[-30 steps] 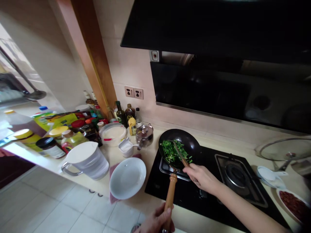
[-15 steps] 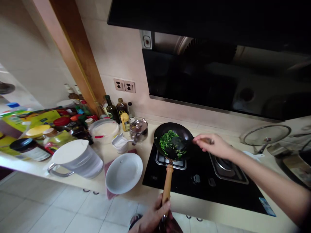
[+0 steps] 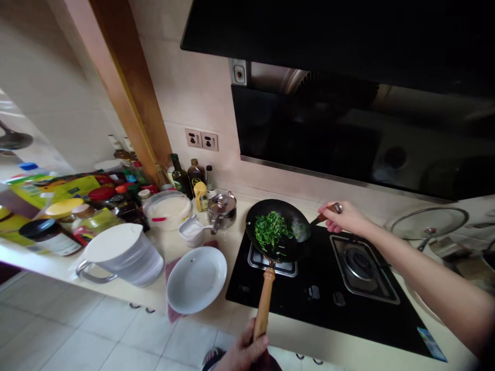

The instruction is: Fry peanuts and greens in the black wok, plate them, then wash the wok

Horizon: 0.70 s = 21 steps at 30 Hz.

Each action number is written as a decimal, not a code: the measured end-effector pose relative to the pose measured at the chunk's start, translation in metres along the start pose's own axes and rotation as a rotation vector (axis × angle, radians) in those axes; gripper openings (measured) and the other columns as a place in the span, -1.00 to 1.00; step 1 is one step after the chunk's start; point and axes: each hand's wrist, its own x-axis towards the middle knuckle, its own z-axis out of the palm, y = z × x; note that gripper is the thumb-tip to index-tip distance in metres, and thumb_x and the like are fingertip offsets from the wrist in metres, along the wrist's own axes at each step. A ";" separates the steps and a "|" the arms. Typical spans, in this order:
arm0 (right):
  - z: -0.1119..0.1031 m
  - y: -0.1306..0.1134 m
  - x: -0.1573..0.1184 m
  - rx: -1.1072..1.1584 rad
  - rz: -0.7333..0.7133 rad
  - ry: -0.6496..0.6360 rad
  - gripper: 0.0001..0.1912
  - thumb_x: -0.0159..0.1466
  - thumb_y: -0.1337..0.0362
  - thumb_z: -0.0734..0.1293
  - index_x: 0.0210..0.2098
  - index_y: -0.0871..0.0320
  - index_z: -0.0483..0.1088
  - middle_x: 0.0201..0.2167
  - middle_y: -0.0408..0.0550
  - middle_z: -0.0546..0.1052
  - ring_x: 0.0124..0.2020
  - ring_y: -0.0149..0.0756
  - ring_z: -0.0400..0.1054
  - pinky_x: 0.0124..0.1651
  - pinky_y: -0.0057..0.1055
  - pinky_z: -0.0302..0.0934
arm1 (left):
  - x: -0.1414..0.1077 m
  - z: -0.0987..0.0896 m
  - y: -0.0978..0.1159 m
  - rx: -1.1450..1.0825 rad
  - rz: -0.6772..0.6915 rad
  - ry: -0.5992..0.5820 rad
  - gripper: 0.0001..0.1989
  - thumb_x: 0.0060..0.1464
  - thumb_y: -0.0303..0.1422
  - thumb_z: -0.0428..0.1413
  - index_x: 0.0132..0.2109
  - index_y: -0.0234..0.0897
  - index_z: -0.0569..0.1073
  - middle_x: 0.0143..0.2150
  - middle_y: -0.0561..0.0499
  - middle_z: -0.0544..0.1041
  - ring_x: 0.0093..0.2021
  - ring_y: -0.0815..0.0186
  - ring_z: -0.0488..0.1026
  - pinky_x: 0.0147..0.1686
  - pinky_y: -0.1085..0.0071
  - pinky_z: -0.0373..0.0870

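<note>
Chopped leafy greens (image 3: 271, 230) lie heaped in the left half of a black wok (image 3: 266, 205) over the left burner. My left hand (image 3: 247, 348) is wrapped round the wok's long wooden handle (image 3: 265, 296), below the counter's front edge. In my right hand (image 3: 342, 216) is a spatula (image 3: 319, 220), gripped by its wooden handle. Its dark blade rests inside the wok, at the right side of the greens, and is partly blurred. A white oval plate (image 3: 197, 281) sits left of the stove on a reddish cloth (image 3: 172, 310).
A water pitcher (image 3: 124, 255), a white seasoning container (image 3: 192, 231), a lidded glass pot (image 3: 221, 208) and several bottles and jars crowd the counter's left. The right burner (image 3: 359, 264) and a glass lid (image 3: 429, 223) are at right. A black range hood (image 3: 328, 31) overhangs the stove.
My right hand has drawn the spatula right, off the greens toward the wok's right side. The greens now look more heaped. My left hand keeps its hold, and the view has shifted slightly.
</note>
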 end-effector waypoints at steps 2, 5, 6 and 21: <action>-0.004 0.021 0.012 0.085 0.014 0.059 -0.83 0.17 0.25 0.37 -0.29 0.24 0.45 -0.65 -0.03 0.51 -0.68 -0.32 0.40 -0.64 -0.50 0.27 | 0.001 0.000 -0.001 0.040 0.019 0.023 -0.35 -0.12 -0.02 0.26 0.04 -0.31 0.32 -0.50 0.10 0.43 -0.48 0.39 0.38 -0.47 0.45 0.12; 0.013 0.056 0.022 0.184 0.005 0.079 -0.74 0.25 0.17 0.29 -0.21 0.25 0.42 -0.61 -0.01 0.52 -0.59 -0.29 0.45 -0.52 -0.42 0.36 | 0.001 0.003 0.001 0.083 0.010 0.021 -0.30 -0.15 0.04 0.24 0.04 -0.31 0.32 -0.53 0.09 0.43 -0.53 0.40 0.34 -0.48 0.44 0.08; 0.021 0.065 0.018 0.214 -0.002 0.067 -0.70 0.25 0.14 0.28 -0.18 0.24 0.41 -0.57 0.01 0.54 -0.54 -0.27 0.47 -0.45 -0.39 0.38 | 0.001 0.003 0.002 0.087 0.005 0.028 -0.30 -0.16 0.05 0.25 0.02 -0.31 0.33 -0.53 0.08 0.44 -0.52 0.40 0.33 -0.47 0.44 0.08; 0.040 0.050 -0.085 -0.565 -0.825 -0.261 -0.71 0.33 0.32 0.15 -0.06 0.05 0.43 -0.22 -0.02 0.57 -0.28 -0.28 0.47 -0.22 -0.39 0.31 | -0.001 0.003 0.009 0.023 -0.025 -0.015 -0.32 -0.13 -0.03 0.27 0.07 -0.30 0.32 -0.42 0.05 0.43 -0.46 0.39 0.35 -0.45 0.45 0.11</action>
